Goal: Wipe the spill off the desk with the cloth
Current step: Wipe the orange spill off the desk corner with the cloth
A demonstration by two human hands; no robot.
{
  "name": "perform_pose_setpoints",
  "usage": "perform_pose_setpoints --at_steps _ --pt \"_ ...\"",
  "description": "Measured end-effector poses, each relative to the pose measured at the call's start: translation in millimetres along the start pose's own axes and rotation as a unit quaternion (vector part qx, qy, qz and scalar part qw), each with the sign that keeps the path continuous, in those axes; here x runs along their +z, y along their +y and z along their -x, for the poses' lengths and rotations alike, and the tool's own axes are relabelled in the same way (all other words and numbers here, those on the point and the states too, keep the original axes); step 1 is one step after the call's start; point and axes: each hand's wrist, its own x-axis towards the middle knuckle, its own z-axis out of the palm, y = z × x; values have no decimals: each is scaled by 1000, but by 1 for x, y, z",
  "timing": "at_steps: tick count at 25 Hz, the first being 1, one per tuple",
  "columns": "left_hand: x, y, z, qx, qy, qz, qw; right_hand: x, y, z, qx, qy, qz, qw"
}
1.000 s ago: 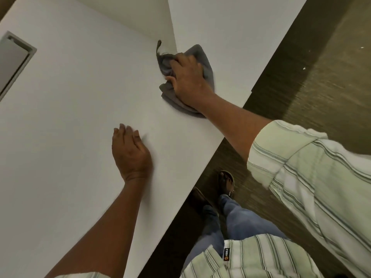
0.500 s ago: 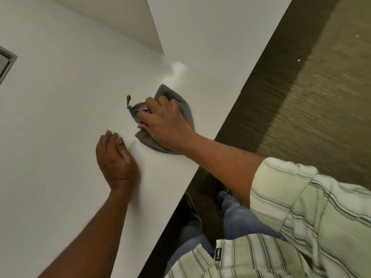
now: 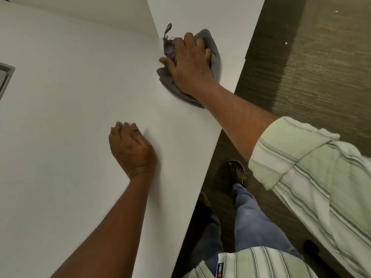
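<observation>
A crumpled grey cloth [image 3: 215, 57] with a small hanging loop lies on the white desk [image 3: 70, 117] near the far corner, against the upright divider panel. My right hand [image 3: 188, 65] presses down on it, fingers spread over the fabric and gripping it. My left hand [image 3: 132, 149] rests flat on the desk closer to me, fingers together and slightly curled, holding nothing. No spill shows on the desk surface.
A white divider panel [image 3: 200, 15] rises at the back of the desk. A grey cable hatch [image 3: 6, 77] sits in the desk at the left edge. The desk's front edge runs diagonally; beyond it are dark carpet [image 3: 311, 67] and my legs and sandalled foot [image 3: 236, 171].
My right hand has pushed the cloth away from me, from beside my left hand back up to the far corner by the divider. My left hand stays planted on the desk.
</observation>
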Motion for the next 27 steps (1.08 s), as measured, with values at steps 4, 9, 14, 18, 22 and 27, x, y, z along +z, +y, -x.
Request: perform_pose_setpoints --at_steps 4,9,14,18,22,27 --pt "-2 2 -2 -2 6 13 1000 -37 25 18 -114 -106 -136 978" --pt "-5 5 -2 -1 2 17 1000 -62 56 60 -178 -229 24 957" --pt "-8 9 -2 -6 1 15 1000 -62 40 64 -94 -180 -105 973" --pt "-7 10 -2 -10 -7 1 1000 -47 16 77 -128 -154 -145 969" --pt "-7 10 -1 -1 -6 1 1000 -19 -22 51 -151 -123 -84 977" --pt "-4 5 -4 -6 1 -2 1000 -7 -18 -1 -26 -64 -1 998"
